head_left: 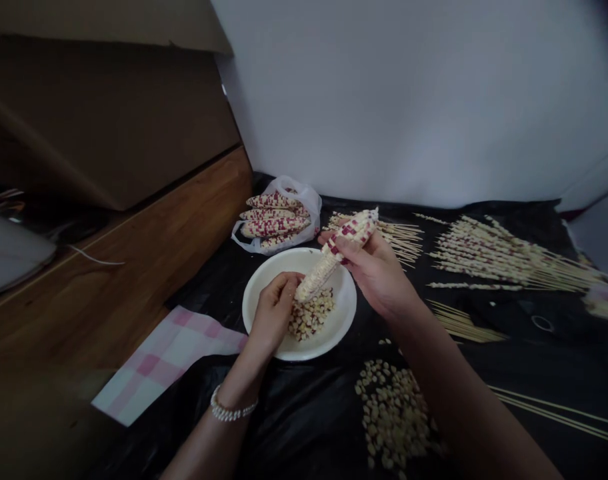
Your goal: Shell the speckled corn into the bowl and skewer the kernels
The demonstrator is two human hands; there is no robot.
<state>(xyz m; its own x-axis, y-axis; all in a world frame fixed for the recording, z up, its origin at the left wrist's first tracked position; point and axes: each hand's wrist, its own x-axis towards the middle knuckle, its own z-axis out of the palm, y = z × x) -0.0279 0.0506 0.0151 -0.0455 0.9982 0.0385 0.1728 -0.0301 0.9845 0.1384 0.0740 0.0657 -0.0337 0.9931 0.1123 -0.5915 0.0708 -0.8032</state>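
My right hand is closed round the upper part of a white and red corn cob, held tilted over a white bowl. The cob's lower end is stripped bare. At that bare end my left hand pinches the cob with curled fingers, above a small heap of loose kernels in the bowl. A bead bracelet circles my left wrist.
A plastic bag of several more cobs lies behind the bowl. Kernel-threaded skewers and bare sticks spread over the black sheet at right. A pile of kernels sits in front. A pink checked cloth lies left, by a wooden ledge.
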